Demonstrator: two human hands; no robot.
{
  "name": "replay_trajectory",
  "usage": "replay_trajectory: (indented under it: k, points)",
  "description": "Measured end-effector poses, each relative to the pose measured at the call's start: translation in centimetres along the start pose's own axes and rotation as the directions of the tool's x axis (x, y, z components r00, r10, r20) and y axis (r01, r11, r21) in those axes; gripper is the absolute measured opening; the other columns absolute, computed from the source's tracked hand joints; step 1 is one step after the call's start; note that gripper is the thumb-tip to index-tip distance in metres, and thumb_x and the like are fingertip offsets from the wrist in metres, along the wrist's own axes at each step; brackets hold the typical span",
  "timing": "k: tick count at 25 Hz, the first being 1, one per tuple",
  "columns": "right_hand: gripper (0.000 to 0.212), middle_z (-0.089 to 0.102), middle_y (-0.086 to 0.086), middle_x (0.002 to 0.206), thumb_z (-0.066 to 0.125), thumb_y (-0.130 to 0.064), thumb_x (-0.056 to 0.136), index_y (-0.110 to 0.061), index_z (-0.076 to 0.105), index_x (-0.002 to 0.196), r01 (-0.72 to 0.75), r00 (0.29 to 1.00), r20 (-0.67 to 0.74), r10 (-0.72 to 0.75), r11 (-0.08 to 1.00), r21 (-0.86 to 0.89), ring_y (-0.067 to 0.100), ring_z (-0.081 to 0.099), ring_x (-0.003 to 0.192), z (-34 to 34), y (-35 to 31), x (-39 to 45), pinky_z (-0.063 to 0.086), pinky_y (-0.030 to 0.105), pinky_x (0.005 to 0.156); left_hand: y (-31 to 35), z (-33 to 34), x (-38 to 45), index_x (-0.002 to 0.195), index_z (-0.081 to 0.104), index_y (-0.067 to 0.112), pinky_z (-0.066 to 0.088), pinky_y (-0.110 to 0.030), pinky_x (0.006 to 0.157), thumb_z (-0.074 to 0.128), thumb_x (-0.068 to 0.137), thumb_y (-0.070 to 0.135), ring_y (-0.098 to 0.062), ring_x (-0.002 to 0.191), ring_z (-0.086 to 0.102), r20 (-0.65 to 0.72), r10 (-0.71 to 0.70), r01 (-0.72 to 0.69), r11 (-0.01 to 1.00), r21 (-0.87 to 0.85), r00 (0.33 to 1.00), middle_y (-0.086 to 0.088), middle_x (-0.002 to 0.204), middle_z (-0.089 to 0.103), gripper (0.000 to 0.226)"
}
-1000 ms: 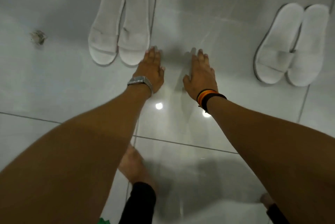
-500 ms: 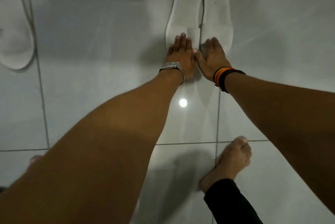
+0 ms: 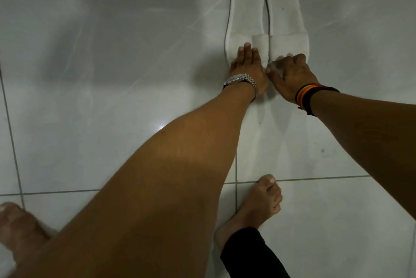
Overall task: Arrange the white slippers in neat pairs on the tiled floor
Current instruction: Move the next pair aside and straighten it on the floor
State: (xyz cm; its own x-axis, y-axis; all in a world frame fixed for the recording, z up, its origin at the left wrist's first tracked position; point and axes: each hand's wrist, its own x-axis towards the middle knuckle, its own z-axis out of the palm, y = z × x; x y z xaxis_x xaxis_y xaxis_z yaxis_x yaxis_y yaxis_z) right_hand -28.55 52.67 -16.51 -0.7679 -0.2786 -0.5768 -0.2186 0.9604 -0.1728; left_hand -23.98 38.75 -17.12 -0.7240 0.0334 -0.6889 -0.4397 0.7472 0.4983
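Note:
One pair of white slippers lies side by side on the grey tiled floor (image 3: 112,97) at the top, toes pointing toward me. My left hand (image 3: 247,68), with a metal watch on the wrist, rests flat on the toe strap of the left slipper (image 3: 246,7). My right hand (image 3: 292,75), with dark and orange bands on the wrist, has its fingers curled over the toe end of the right slipper (image 3: 284,7). The two slippers touch along their inner edges. The toe ends are hidden under my hands.
My bare right foot (image 3: 258,205) stands on a grout line below the slippers, with a black trouser leg above it. My bare left foot (image 3: 18,226) is at the lower left edge. Glossy tiles stretch out to the left and right.
A second ago my hands lay on bare floor between two pairs. They have since moved onto this pair, and the other pair has left the view. My right fingers have curled.

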Motion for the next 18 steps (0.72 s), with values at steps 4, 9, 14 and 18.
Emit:
replay_trajectory:
  k: [4,9,14,18]
  points:
    - [0.068,0.039,0.025,0.138,0.038,-0.056,0.099,-0.005,0.043,0.144,-0.029,1.000,0.006,0.029,1.000,-0.008,0.043,0.046,0.127,-0.7,1.0,1.0,0.040,0.047,0.107,0.4,-0.4,0.5,0.157,-0.007,0.005,0.000,-0.039,0.126,0.030,0.104,0.030,-0.026,0.153,-0.015,0.025,0.016,-0.018,0.998,0.065,1.000,-0.013,0.164,-0.019,0.070]
    - [0.069,0.040,0.025,0.137,0.038,-0.054,0.099,-0.002,0.041,0.143,-0.103,0.995,0.004,0.103,0.994,-0.032,0.042,0.045,0.128,-0.9,1.5,1.4,0.041,0.048,0.106,1.1,-1.5,1.3,0.158,-0.006,0.007,-0.002,-0.035,0.126,0.031,0.104,0.030,-0.024,0.154,-0.013,0.076,0.019,-0.021,1.000,0.021,0.997,-0.011,0.165,-0.016,0.069]
    - [0.057,0.043,0.024,0.134,0.046,-0.043,0.099,0.000,0.046,0.136,-0.130,0.990,-0.059,0.131,0.991,0.006,0.042,0.048,0.123,-0.3,-0.4,-1.2,0.045,0.049,0.099,0.7,-3.3,-0.1,0.158,-0.002,0.007,-0.004,-0.033,0.125,0.031,0.105,0.027,-0.023,0.154,-0.012,0.095,0.068,-0.071,0.997,0.032,0.993,-0.010,0.166,-0.013,0.066]
    - [0.052,0.045,0.019,0.136,0.049,-0.040,0.099,-0.003,0.048,0.135,-0.137,0.984,-0.084,0.158,0.967,0.216,0.037,0.052,0.121,0.2,-5.5,-6.2,0.045,0.042,0.101,-1.5,-5.2,-3.6,0.158,0.003,0.006,0.001,-0.039,0.127,0.031,0.104,0.028,-0.025,0.154,-0.008,-0.117,0.145,-0.138,0.988,0.065,0.983,-0.012,0.167,-0.008,0.064]
